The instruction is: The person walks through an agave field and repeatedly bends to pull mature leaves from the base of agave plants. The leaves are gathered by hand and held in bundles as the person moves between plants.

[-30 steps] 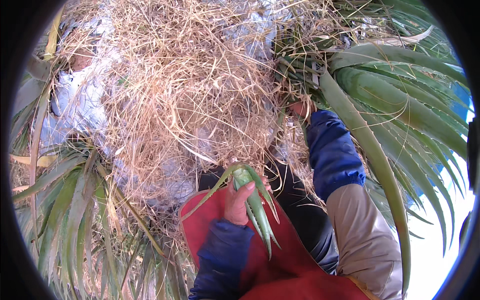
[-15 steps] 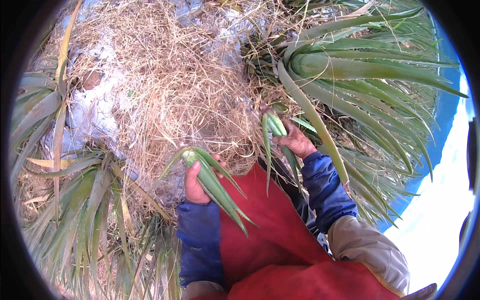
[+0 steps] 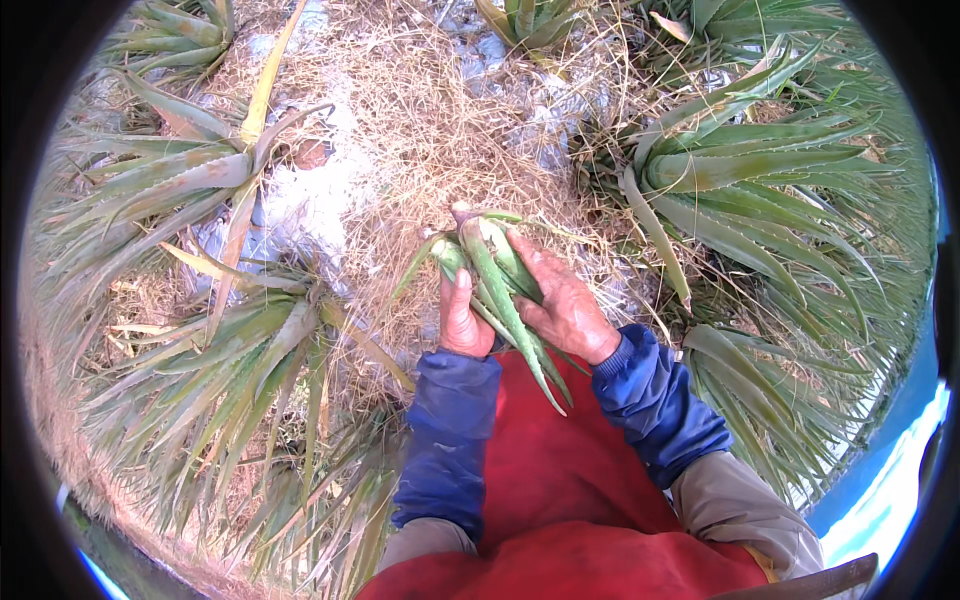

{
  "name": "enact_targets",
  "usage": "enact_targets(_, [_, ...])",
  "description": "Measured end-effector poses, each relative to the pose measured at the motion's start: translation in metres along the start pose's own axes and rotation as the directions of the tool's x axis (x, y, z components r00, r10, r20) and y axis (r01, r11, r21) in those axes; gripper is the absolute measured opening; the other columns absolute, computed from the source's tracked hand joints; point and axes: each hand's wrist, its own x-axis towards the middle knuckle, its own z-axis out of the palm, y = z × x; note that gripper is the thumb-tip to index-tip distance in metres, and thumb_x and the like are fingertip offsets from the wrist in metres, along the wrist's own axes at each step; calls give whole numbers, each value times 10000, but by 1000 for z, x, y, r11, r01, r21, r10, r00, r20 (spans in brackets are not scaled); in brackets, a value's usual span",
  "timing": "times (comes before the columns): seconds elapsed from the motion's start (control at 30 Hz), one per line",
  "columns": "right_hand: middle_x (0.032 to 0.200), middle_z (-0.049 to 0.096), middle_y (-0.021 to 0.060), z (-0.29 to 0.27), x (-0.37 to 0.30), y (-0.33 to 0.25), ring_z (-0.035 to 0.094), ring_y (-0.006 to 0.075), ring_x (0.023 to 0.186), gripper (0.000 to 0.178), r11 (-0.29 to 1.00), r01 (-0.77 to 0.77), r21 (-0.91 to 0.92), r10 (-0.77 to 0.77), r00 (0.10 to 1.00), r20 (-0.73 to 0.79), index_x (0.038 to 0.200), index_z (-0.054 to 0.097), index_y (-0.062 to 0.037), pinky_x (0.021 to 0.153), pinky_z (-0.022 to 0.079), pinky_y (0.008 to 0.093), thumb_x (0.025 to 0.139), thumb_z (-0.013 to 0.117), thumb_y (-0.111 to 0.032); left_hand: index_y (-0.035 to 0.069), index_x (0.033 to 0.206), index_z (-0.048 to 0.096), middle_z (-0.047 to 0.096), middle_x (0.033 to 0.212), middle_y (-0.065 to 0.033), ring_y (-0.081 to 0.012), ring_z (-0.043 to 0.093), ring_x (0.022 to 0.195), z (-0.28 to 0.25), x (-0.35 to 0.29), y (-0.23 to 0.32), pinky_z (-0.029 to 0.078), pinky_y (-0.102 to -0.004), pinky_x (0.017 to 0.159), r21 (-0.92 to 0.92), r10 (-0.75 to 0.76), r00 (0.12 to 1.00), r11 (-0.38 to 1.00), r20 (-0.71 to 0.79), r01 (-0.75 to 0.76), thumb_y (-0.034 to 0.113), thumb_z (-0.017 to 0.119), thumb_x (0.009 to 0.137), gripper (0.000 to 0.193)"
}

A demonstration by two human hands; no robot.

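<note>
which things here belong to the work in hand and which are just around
In hand:
small spiky plants, held together
left hand
right hand

Just around:
dry straw on the ground
large right-side plant
large left-side plant

We saw matt cloth in the apron [image 3: 575, 485] at five o'clock and smooth, faintly glossy fabric in the sleeve [image 3: 655, 400] at four. To us the shoots [image 3: 492, 280] looked smooth, the straw [image 3: 450, 140] at twelve rough, the sheeting [image 3: 312, 208] at ten like crinkled plastic.
</note>
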Motion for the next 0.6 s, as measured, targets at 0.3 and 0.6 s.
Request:
enact_targets(0.3, [1342, 543, 192, -6, 23, -28, 524, 340, 1251, 650, 990, -37, 136, 29, 998, 61, 1394, 463, -41, 1071, 415, 383, 764, 615, 1, 71, 1409, 437, 544, 1353, -112, -270, 579, 1173, 22, 5, 34, 466, -433, 1024, -401, -106, 991, 907, 76, 128, 455, 465, 998, 564])
enact_targets(0.6, [1344, 538, 99, 1, 29, 30, 526, 170, 1207, 587, 479, -115, 870, 264, 964, -18, 1476, 363, -41, 997, 442, 288, 912, 521, 5, 48, 1303, 443, 592, 1099, -67, -198, 651, 957, 26, -13, 38, 550, -276, 641, 504, -100, 992, 854, -82, 128, 100, 677, 855, 508])
